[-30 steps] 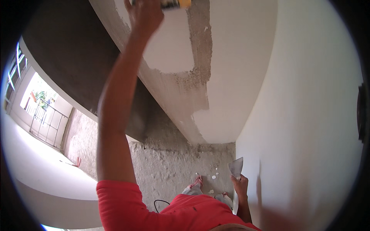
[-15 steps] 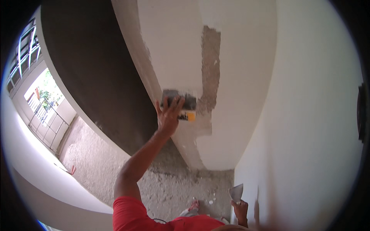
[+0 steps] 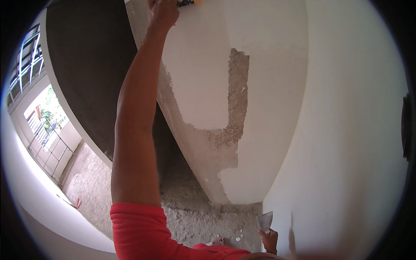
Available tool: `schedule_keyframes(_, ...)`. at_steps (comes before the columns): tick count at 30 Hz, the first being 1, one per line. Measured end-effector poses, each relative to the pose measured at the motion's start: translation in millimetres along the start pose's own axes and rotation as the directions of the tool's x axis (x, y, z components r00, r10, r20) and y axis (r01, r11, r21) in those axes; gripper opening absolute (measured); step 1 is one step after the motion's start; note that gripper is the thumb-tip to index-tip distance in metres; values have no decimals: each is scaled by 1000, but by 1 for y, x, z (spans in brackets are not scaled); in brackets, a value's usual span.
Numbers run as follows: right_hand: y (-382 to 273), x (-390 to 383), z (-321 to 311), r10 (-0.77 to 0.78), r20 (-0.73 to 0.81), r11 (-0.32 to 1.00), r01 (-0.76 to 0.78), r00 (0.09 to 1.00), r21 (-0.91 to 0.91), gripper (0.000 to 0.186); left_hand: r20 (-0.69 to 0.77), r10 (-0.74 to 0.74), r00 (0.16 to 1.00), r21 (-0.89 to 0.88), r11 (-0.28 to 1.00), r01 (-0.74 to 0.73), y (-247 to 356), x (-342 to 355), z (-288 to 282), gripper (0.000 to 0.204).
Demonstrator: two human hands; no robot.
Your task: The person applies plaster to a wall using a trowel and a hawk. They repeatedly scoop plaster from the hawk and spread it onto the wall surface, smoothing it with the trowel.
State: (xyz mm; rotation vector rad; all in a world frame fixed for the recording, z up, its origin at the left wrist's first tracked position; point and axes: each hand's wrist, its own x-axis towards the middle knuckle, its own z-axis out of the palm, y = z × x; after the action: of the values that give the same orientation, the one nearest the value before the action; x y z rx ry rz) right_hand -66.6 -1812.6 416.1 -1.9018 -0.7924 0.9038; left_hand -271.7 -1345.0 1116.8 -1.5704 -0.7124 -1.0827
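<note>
Bright red short-sleeved shirt (image 3: 141,229)

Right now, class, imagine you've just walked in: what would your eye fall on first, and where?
The raised left arm dominates left of centre, its left hand holding a partly cut-off tool at the top edge. Near the centre, a rough grey-brown strip interrupts the white surface. Lower right, the right hand grips a scraper.

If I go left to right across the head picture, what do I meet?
Metal railing, left hand, black-and-yellow tool, rough gray strip, scraper in the right hand, black object at the edge.
</note>
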Motion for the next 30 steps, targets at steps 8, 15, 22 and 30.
schedule_keyframes(8, 18, 26, 6, -109, -74, 994, 106, 991, -41, 29, 70, 42, 997, 17, 999, -44, 36, -96, -33, 90)
schedule_keyframes(15, -11, 21, 17, -162, -16, 987, 161, 987, -18, 29, 312, -90, 946, 55, 996, 77, -19, 50, -54, 72)
schedule_keyframes(22, 33, 21, 17, -417, -24, 899, 409, 908, -155, 30, 341, -39, 939, 126, 992, -5, 14, -10, -38, 73)
schedule_keyframes(30, 10, 13, -4, -100, 52, 987, 106, 994, -119, 34, 438, -100, 893, -31, 992, 126, 107, -316, -31, 74)
